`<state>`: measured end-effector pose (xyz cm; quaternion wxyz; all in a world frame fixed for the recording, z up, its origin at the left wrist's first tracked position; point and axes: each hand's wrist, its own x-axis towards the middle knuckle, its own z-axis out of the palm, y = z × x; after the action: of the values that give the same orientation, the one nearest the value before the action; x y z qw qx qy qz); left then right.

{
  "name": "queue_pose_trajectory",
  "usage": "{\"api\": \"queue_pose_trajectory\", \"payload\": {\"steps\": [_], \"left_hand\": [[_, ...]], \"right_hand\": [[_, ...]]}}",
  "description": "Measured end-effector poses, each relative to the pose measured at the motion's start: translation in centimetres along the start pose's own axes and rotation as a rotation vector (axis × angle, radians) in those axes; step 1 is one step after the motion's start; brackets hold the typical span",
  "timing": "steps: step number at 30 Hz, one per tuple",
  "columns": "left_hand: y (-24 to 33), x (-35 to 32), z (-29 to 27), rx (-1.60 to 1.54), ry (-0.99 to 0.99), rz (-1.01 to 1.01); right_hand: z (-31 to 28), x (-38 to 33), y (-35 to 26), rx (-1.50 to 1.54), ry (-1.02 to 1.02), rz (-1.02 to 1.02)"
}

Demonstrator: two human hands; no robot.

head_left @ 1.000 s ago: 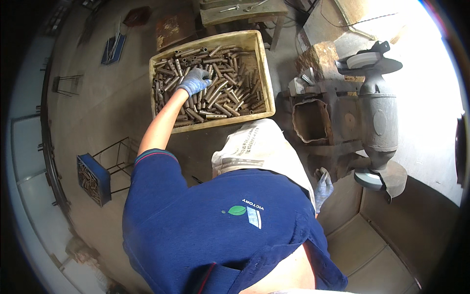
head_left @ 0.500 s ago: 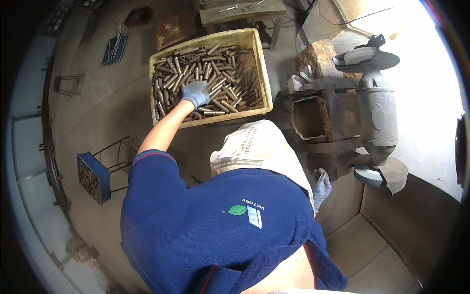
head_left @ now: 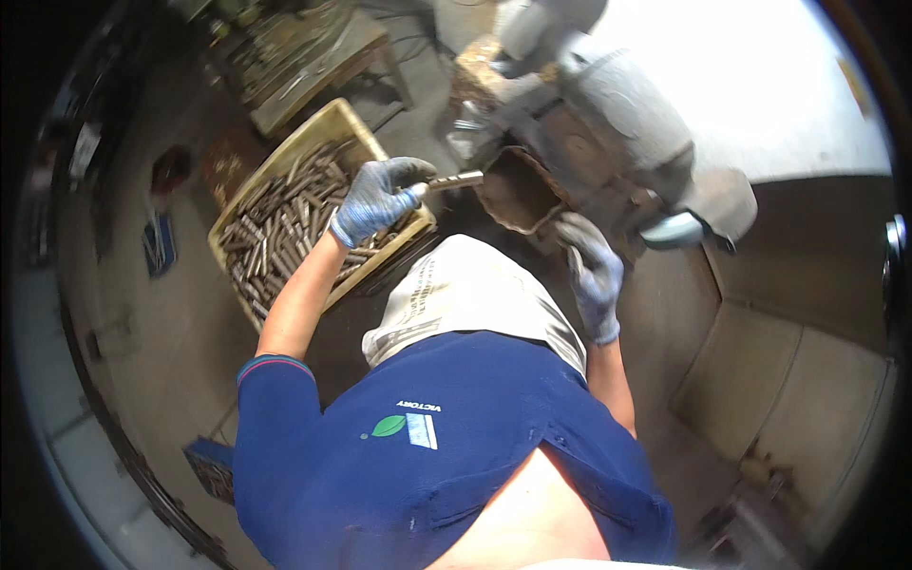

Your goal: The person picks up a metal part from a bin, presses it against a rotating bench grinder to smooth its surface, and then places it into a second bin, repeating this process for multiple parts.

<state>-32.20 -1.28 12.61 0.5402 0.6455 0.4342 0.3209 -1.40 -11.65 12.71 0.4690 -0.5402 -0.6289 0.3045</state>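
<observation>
Holding a metal tube (head_left: 458,180) (near end hidden) in left grip (head_left: 377,199), grinder (head_left: 635,109) blurred.

My left hand (head_left: 377,198) is hiding one end of the metal tube (head_left: 462,180); blur is smearing the grinder (head_left: 641,109); the lower edge is cutting off my shirt (head_left: 351,475).

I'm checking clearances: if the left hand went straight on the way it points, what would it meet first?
Led by its metal tube, the left hand would probably meet the rusty open box first, though depth is unclear.
</observation>
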Motion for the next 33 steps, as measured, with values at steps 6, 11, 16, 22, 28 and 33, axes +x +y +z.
{"api": "queue_pose_trajectory", "payload": {"steps": [6, 11, 16, 22, 28, 33], "left_hand": [[2.0, 6.1, 7.3, -0.168, -0.306, 0.104], [1.6, 8.2, 13.8, -0.569, -0.392, -0.100], [0.0, 6.7, 18.4, -0.819, -0.433, -0.397], [-2.7, 7.2, 18.6, -0.885, -0.627, -0.499], [0.0, 8.0, 19.6, -0.688, -0.704, -0.510], [0.4, 8.7, 20.3, -0.637, -0.852, -0.528]], "right_hand": [[0.4, 1.4, -2.0, 0.611, -0.019, 0.186], [0.8, -0.5, -1.5, 0.117, 0.036, 0.110], [-0.1, -1.1, -3.0, -0.108, -0.041, 0.300], [-1.9, -3.4, -0.8, -0.049, 0.324, 0.102], [-2.1, -4.5, 0.7, -0.173, 0.318, 0.032], [-1.5, -5.2, 1.8, -0.075, 0.431, 0.124]]}}
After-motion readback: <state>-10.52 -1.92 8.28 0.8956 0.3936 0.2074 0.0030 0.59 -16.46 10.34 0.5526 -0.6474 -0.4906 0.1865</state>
